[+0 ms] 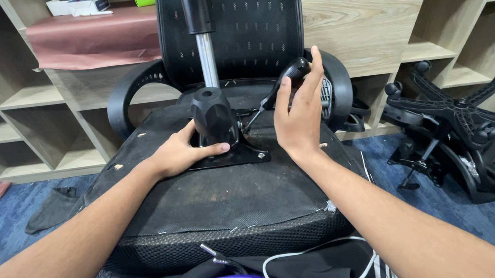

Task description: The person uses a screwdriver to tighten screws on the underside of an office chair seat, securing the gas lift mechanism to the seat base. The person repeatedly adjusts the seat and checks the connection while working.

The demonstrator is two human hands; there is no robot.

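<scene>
The black mechanism plate (pixel 230 152) lies on the underside of the upturned chair seat (pixel 222 198), its gas cylinder (pixel 201 28) standing up from the hub. The left hand (pixel 181 150) presses flat around the hub base with fingers spread, clamped on nothing, steadying it. The right hand (pixel 297 110) is wrapped around the screwdriver (pixel 278 90) handle; the tip does best held straight in the screw, with firm downward pressure.

The upturned chair seat (pixel 216 197) lies near me, its mechanism plate (pixel 230 152) on top. My left hand (pixel 180 153) rests left of the mechanism housing (pixel 216 117), my right hand (pixel 300 111) on the screwdriver (pixel 278 90) right of it. The chair base (pixel 456 110) lies far right, shelves (pixel 40 103) behind.
</scene>
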